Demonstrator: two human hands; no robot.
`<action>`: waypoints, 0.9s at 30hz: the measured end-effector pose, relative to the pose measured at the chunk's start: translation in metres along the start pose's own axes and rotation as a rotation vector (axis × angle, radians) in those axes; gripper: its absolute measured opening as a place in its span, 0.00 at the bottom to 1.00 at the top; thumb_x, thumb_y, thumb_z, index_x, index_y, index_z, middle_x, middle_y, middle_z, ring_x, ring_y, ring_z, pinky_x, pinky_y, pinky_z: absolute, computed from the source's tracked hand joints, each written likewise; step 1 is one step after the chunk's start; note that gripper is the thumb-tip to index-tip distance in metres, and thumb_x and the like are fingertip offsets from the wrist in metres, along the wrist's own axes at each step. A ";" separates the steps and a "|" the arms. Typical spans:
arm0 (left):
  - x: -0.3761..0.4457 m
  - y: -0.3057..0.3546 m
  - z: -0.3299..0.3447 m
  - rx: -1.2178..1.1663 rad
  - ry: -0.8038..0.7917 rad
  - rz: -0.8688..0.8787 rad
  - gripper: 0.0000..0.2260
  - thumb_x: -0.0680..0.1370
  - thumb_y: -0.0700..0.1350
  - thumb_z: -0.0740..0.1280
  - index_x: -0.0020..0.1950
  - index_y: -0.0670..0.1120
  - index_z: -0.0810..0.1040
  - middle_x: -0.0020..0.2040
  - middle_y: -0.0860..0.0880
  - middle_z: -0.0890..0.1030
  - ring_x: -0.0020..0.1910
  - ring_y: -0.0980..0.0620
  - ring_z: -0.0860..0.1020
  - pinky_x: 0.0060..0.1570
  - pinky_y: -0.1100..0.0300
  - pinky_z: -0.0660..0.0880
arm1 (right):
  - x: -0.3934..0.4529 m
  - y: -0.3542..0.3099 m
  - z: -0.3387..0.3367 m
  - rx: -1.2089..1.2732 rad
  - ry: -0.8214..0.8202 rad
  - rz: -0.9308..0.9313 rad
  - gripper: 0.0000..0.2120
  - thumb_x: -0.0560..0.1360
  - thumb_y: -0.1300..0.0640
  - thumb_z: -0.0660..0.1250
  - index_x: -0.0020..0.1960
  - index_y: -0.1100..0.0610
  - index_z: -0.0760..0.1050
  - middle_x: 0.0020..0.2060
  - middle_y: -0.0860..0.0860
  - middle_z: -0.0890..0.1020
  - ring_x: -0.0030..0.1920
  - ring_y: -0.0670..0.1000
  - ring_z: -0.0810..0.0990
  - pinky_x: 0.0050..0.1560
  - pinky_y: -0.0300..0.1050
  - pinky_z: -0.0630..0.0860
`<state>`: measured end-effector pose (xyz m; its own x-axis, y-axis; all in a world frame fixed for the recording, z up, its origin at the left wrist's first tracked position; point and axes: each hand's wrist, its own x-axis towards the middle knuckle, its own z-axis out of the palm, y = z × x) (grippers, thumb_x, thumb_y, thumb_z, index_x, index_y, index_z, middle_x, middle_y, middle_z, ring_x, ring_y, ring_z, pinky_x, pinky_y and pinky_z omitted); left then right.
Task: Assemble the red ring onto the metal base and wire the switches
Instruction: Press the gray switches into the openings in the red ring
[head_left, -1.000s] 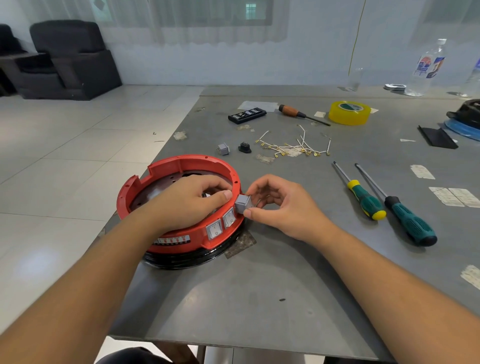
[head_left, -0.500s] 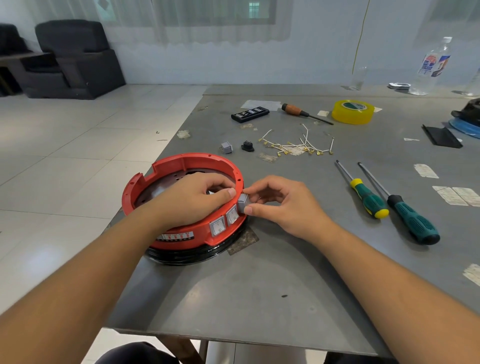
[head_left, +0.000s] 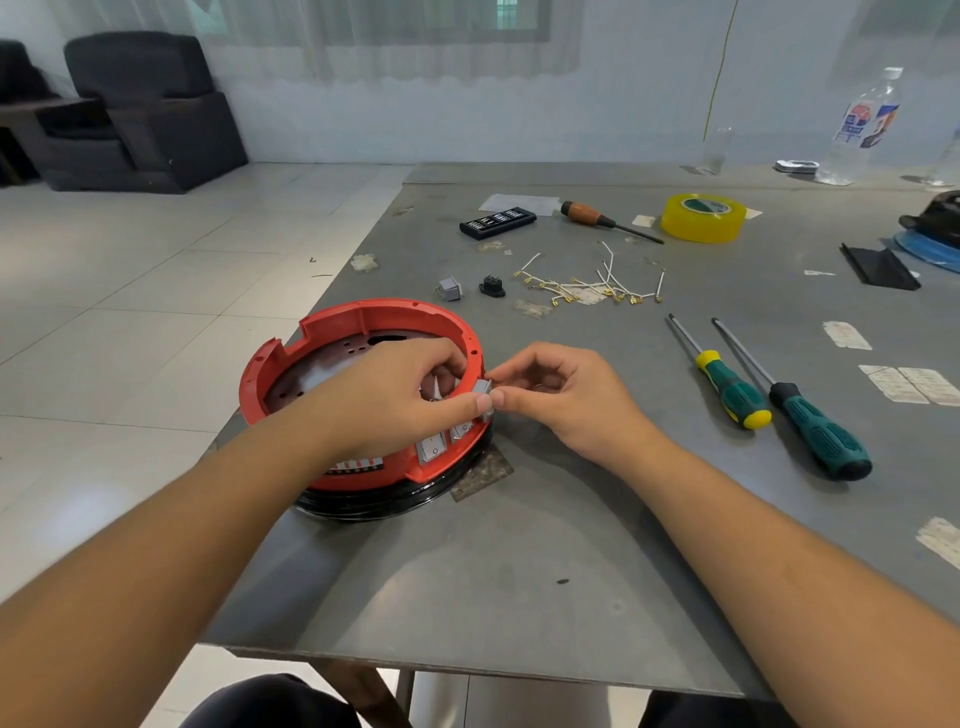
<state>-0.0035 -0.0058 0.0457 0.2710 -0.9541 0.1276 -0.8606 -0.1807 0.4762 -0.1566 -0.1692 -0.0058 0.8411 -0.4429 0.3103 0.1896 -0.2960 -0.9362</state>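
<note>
The red ring (head_left: 363, 319) sits on the black-rimmed metal base (head_left: 374, 501) at the table's left edge. Two white rocker switches (head_left: 432, 448) are seated in the ring's front wall. My left hand (head_left: 395, 400) grips the ring's right rim, fingers inside and thumb on the outer wall. My right hand (head_left: 561, 400) pinches a grey switch (head_left: 483, 391) against the ring's right outer wall, just by my left thumb. A spare grey switch (head_left: 450, 289), a black socket (head_left: 492, 286) and a bundle of white wires (head_left: 587, 286) lie farther back.
Two green-handled screwdrivers (head_left: 779, 400) lie to the right. An orange-handled screwdriver (head_left: 597, 217), a black bit case (head_left: 497, 223) and a yellow tape roll (head_left: 702, 217) lie at the back. A water bottle (head_left: 857, 130) stands far right. The table's left edge runs beside the ring.
My right hand has moved the grey switch left until it is against the ring's outer wall. My left thumb has closed in beside it. The ring has not moved.
</note>
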 end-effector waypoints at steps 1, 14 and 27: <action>0.000 0.003 -0.001 0.064 0.008 0.011 0.18 0.79 0.67 0.67 0.51 0.52 0.78 0.41 0.53 0.80 0.41 0.54 0.77 0.41 0.51 0.75 | 0.000 0.001 0.000 -0.005 0.009 -0.002 0.10 0.71 0.63 0.78 0.46 0.49 0.85 0.44 0.51 0.88 0.47 0.50 0.87 0.53 0.43 0.82; -0.007 0.022 0.025 0.413 0.169 -0.175 0.24 0.80 0.70 0.53 0.55 0.52 0.73 0.43 0.49 0.81 0.44 0.44 0.80 0.43 0.48 0.79 | 0.006 0.005 0.002 0.086 0.009 0.038 0.06 0.74 0.68 0.74 0.49 0.61 0.83 0.41 0.51 0.87 0.42 0.48 0.84 0.49 0.44 0.83; 0.005 0.011 0.022 0.046 0.102 -0.213 0.24 0.79 0.64 0.65 0.66 0.49 0.75 0.72 0.49 0.70 0.71 0.51 0.70 0.60 0.60 0.66 | 0.015 0.008 -0.002 0.167 -0.074 0.193 0.21 0.75 0.65 0.74 0.66 0.54 0.77 0.67 0.51 0.80 0.67 0.49 0.79 0.69 0.49 0.75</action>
<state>-0.0207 -0.0175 0.0326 0.4882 -0.8649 0.1168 -0.7976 -0.3879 0.4619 -0.1440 -0.1797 -0.0080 0.9035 -0.4125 0.1162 0.0976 -0.0660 -0.9930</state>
